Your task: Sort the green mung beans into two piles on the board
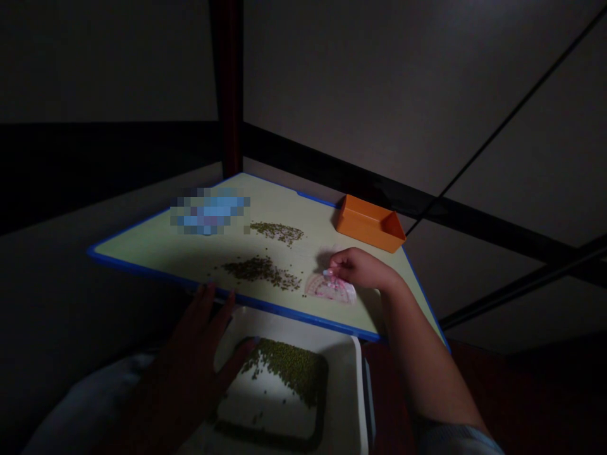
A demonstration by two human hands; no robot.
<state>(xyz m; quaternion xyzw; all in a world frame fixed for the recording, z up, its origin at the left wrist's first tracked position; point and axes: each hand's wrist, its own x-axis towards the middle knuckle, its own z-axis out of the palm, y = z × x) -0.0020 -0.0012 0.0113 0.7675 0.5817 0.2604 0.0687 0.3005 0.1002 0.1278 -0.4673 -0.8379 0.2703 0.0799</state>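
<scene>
Fingers (339, 272) of the right hand (359, 266) hold a protractor (327, 292).

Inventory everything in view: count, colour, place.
Tabletop: 1, pale yellow, blue edge, centre
Tray: 1, orange, tabletop's far right
Pixelated item: 1, bluish, tabletop's left
Seed piles: 2, greenish far, brownish near, mid-tabletop
Protractor: 1, clear, pink, right of piles
Basin: 1, white, below tabletop's near edge
Basin seeds: uncountable, green, inside
Post: 1, dark red, behind tabletop
Wall panels: several, grey, background
Surface: 1, dark red, lower right
Right sleeve: 1, bluish, lower right
Left hand: 1, shadowed, tabletop's near edge
Right hand: 1, lit, over protractor
</scene>
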